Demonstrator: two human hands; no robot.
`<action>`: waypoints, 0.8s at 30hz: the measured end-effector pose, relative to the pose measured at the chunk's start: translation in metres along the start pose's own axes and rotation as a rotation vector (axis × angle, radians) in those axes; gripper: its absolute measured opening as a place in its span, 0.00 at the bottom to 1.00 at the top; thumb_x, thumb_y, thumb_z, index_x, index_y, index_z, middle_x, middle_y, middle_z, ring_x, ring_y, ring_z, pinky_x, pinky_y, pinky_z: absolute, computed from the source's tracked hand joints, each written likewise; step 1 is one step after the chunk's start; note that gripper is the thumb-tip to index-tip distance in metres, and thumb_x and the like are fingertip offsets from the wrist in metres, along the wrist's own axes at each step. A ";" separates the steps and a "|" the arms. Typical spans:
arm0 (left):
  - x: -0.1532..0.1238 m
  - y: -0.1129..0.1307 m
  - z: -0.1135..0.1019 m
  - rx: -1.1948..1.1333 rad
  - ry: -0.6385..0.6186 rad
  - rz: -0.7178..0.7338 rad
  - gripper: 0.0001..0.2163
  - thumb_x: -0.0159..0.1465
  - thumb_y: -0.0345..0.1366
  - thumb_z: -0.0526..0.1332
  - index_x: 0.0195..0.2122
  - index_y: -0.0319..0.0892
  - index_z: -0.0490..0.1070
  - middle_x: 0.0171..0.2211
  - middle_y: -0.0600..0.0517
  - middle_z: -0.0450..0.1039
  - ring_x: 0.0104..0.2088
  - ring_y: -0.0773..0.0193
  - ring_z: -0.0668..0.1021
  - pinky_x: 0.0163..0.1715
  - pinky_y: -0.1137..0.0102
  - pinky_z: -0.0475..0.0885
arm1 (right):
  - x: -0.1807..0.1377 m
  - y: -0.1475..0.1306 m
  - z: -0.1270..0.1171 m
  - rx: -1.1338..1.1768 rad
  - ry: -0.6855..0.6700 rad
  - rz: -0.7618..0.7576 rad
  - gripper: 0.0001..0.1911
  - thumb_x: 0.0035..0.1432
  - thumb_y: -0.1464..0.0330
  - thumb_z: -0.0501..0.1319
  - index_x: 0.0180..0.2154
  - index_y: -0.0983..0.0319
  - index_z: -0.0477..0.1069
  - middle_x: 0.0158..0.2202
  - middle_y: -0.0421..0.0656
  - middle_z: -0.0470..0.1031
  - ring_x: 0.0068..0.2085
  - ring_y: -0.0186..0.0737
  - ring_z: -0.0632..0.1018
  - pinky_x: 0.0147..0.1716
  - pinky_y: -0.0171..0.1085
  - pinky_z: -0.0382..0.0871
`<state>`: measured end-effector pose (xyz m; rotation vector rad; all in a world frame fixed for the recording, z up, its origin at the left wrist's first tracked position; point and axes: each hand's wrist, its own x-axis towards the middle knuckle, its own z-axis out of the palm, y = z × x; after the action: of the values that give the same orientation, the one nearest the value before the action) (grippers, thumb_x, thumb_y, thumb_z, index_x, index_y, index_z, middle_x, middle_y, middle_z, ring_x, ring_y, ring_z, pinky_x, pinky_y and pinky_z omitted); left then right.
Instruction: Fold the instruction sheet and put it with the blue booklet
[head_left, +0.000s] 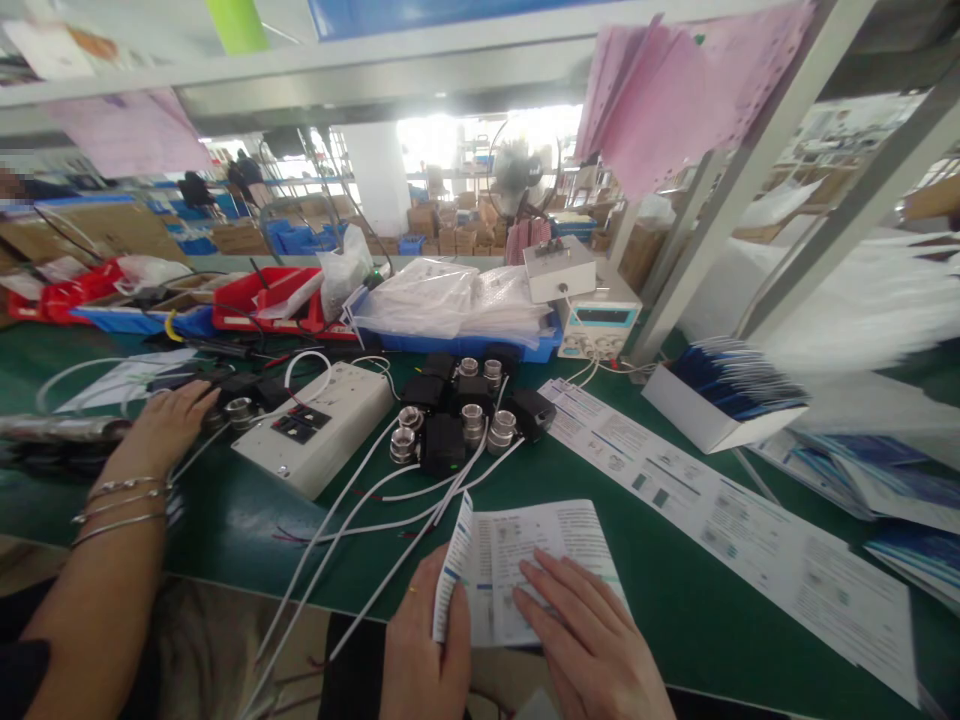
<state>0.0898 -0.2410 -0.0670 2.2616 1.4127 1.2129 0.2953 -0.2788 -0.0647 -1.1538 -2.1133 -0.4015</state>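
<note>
Fingers of the right hand (592, 640) lie flat, pressing the folded white printed leaflet (517, 565); left hand (420, 650) pinches its fold beside it, creasing

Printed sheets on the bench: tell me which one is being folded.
The small leaflet at the near edge: the left hand bends its left edge up while the right hand presses it flat. The long sheet beside it lies unfolded, untouched.

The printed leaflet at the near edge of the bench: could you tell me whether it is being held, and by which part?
Yes. The left hand grips the leaflet by its folded left edge, while the right hand presses flat on its page.
</note>
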 end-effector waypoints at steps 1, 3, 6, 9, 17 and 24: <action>0.001 0.000 0.000 -0.017 -0.001 -0.010 0.13 0.72 0.34 0.52 0.54 0.40 0.71 0.48 0.44 0.81 0.46 0.61 0.85 0.46 0.70 0.82 | 0.003 -0.003 0.005 0.024 -0.004 0.015 0.22 0.62 0.82 0.51 0.48 0.62 0.78 0.55 0.47 0.77 0.57 0.46 0.77 0.55 0.44 0.77; 0.002 -0.002 -0.001 -0.022 -0.015 -0.035 0.13 0.72 0.36 0.53 0.53 0.39 0.72 0.48 0.43 0.82 0.45 0.59 0.85 0.46 0.68 0.82 | 0.004 -0.006 0.015 0.066 -0.015 0.050 0.24 0.59 0.83 0.51 0.49 0.62 0.78 0.55 0.46 0.77 0.59 0.46 0.76 0.58 0.46 0.75; 0.002 -0.004 -0.003 -0.025 -0.033 -0.099 0.13 0.72 0.37 0.54 0.51 0.39 0.74 0.47 0.43 0.82 0.45 0.59 0.85 0.45 0.68 0.82 | 0.001 -0.007 0.022 0.098 -0.027 0.086 0.25 0.57 0.83 0.51 0.49 0.61 0.78 0.55 0.46 0.77 0.59 0.46 0.75 0.59 0.47 0.74; 0.003 -0.004 -0.005 -0.063 -0.029 -0.152 0.13 0.72 0.37 0.54 0.51 0.39 0.74 0.46 0.44 0.83 0.45 0.60 0.85 0.45 0.69 0.82 | -0.001 -0.005 0.020 0.104 -0.055 0.069 0.25 0.57 0.82 0.52 0.51 0.61 0.77 0.56 0.46 0.77 0.59 0.47 0.76 0.57 0.47 0.75; 0.005 0.000 -0.004 -0.114 0.004 -0.193 0.13 0.71 0.38 0.55 0.48 0.38 0.76 0.43 0.44 0.83 0.41 0.60 0.86 0.42 0.70 0.82 | 0.002 -0.004 0.013 0.112 -0.079 0.050 0.24 0.58 0.81 0.53 0.52 0.62 0.77 0.57 0.46 0.76 0.58 0.47 0.76 0.56 0.46 0.76; 0.009 0.006 -0.006 -0.174 0.007 -0.218 0.12 0.71 0.38 0.56 0.45 0.40 0.76 0.40 0.46 0.83 0.39 0.61 0.86 0.40 0.71 0.82 | 0.006 -0.005 0.012 0.100 -0.081 0.030 0.23 0.61 0.81 0.52 0.50 0.62 0.77 0.56 0.45 0.77 0.58 0.46 0.76 0.55 0.44 0.76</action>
<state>0.0914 -0.2385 -0.0553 1.9345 1.4504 1.2225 0.2842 -0.2711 -0.0690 -1.1593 -2.1572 -0.2366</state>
